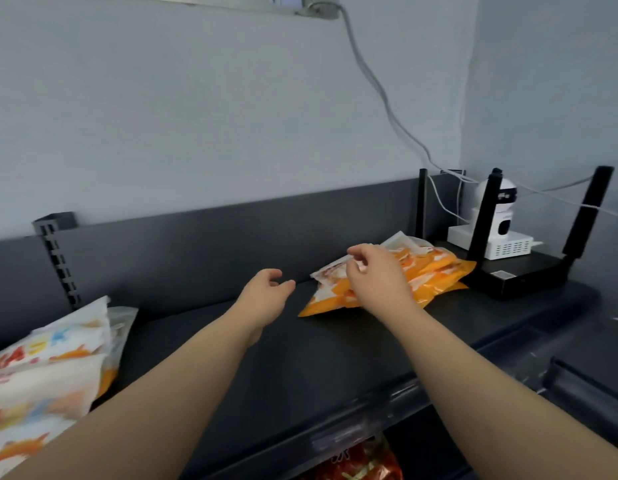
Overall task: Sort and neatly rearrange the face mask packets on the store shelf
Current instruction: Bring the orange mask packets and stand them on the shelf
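Packets, crinkly orange plastic, matte shelf

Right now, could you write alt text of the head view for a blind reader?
A person's right hand touches a pile of orange packets on a dark shelf; the left hand hovers open beside it. White packets lie far left.

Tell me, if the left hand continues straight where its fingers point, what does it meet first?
Probably the near end of the orange face mask packets, which the right hand pinches. The left hand is open, with only bare shelf between; depth is uncertain.
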